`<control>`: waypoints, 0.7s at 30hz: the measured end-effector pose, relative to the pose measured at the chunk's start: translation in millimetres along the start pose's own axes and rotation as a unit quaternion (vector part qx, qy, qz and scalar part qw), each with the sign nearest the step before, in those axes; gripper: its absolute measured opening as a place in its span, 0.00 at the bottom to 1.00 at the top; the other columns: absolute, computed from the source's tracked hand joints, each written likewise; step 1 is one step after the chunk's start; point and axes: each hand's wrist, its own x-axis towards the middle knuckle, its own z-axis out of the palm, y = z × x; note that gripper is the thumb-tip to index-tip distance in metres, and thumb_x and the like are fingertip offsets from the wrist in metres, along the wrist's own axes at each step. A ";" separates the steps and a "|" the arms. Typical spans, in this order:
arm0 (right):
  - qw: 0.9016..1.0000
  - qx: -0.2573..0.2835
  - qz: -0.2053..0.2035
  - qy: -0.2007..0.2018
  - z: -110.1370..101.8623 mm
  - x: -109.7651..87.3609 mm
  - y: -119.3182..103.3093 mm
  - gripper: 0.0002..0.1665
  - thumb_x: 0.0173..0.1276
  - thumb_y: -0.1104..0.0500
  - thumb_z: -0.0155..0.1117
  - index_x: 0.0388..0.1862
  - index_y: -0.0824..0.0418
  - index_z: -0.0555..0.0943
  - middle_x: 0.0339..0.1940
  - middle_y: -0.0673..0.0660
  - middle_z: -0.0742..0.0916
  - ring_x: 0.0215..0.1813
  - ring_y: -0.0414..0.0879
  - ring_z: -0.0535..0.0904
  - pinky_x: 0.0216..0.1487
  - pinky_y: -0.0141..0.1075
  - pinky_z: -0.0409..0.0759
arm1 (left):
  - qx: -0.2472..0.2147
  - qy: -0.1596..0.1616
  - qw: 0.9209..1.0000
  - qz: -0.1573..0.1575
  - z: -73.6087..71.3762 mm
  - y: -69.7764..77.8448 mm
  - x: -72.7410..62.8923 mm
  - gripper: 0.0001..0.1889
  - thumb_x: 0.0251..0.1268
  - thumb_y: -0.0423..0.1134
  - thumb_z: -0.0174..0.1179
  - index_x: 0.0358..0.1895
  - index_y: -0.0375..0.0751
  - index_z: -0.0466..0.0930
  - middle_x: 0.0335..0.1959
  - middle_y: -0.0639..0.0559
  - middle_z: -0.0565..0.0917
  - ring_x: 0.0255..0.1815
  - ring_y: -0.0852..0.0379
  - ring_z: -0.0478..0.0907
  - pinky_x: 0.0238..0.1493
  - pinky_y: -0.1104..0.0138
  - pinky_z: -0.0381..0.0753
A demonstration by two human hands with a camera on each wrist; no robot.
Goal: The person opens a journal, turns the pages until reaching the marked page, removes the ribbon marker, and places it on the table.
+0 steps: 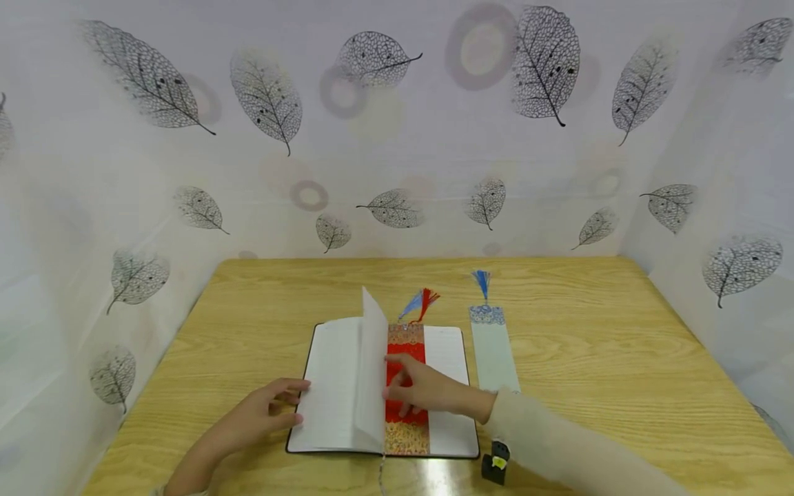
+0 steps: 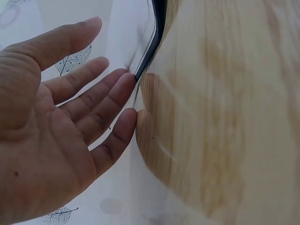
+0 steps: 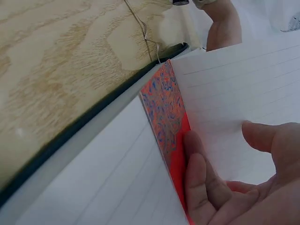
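Observation:
An open notebook (image 1: pixel 329 386) with lined pages and a dark cover lies on the table, one page (image 1: pixel 371 379) standing up near its middle. A red bookmark (image 1: pixel 406 355) with patterned ends lies along the right side of the fold. The right hand (image 1: pixel 428 387) reaches over the bookmark; its index finger and thumb tips touch the raised page, and in the right wrist view its other fingers (image 3: pixel 197 183) rest against the red bookmark. At the notebook's left edge is the left hand (image 1: pixel 263 413), thumb and fingers spread apart, with fingertips touching the cover edge (image 2: pixel 158 33).
A pale bookmark (image 1: pixel 494 355) with a blue tassel (image 1: pixel 482 284) lies right of the notebook. Blue and red tassels (image 1: pixel 426 303) stick out past the notebook's top. A small black object (image 1: pixel 495 463) sits near the right sleeve. Leaf-printed cloth (image 1: pixel 397 138) surrounds the wooden table (image 1: pixel 589 331).

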 end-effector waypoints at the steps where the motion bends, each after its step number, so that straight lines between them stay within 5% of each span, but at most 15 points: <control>1: 1.000 -0.020 -0.002 0.005 1.8 0.9 -1.3 0.39 0.70 0.54 0.61 0.74 0.63 0.57 0.40 0.54 0.82 0.28 0.46 0.83 0.31 0.34 0.79 | -0.003 0.000 1.000 -0.002 0.2 -0.3 0.1 0.28 0.63 0.47 0.64 0.63 0.36 0.71 0.59 0.41 0.78 0.53 0.60 0.76 0.49 0.71 0.74; 12: 0.983 -0.179 -0.026 0.029 18.3 8.6 -8.0 0.37 0.66 0.53 0.66 0.70 0.61 0.64 0.27 0.45 0.78 0.19 0.36 0.72 0.24 0.27 0.67 | 0.004 0.002 1.000 0.010 -6.7 2.2 -3.8 0.27 0.66 0.43 0.61 0.63 0.32 0.70 0.56 0.39 0.80 0.51 0.59 0.78 0.47 0.70 0.77; 21: 0.951 -0.303 -0.043 0.045 27.3 13.1 -10.9 0.38 0.64 0.50 0.68 0.70 0.61 0.67 0.27 0.45 0.75 0.22 0.34 0.64 0.22 0.26 0.63 | 0.015 0.024 0.999 0.037 -20.8 4.9 -4.4 0.22 0.70 0.40 0.56 0.63 0.34 0.71 0.58 0.39 0.79 0.50 0.66 0.78 0.46 0.71 0.77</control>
